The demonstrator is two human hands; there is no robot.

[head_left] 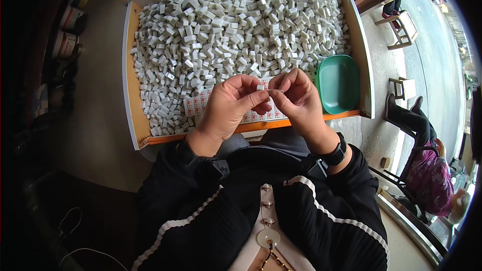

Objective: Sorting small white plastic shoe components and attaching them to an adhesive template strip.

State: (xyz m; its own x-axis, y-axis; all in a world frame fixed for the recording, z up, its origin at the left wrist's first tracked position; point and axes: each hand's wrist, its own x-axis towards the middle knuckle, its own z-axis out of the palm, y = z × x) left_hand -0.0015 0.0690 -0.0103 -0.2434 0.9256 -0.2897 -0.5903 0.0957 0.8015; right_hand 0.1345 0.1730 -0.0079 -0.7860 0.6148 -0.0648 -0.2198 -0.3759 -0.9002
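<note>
My left hand [228, 103] is closed in a pinch on a small white block [260, 88], held above the front of the tray. Close beside it, my right hand [300, 99] has its thumb and forefinger pressed together near the block; what they pinch is too small to make out. Below both hands lie sheets of small labels [197, 103] with red print, partly covered by my fingers. A large heap of similar white blocks [226, 30] fills the tray behind them.
The tray has raised walls and an orange front edge [253, 127]. A green plastic bowl [339, 84] stands in its front right corner. Stools [402, 30] and a seated person [427, 175] are off to the right. Tins [66, 44] line a shelf at the left.
</note>
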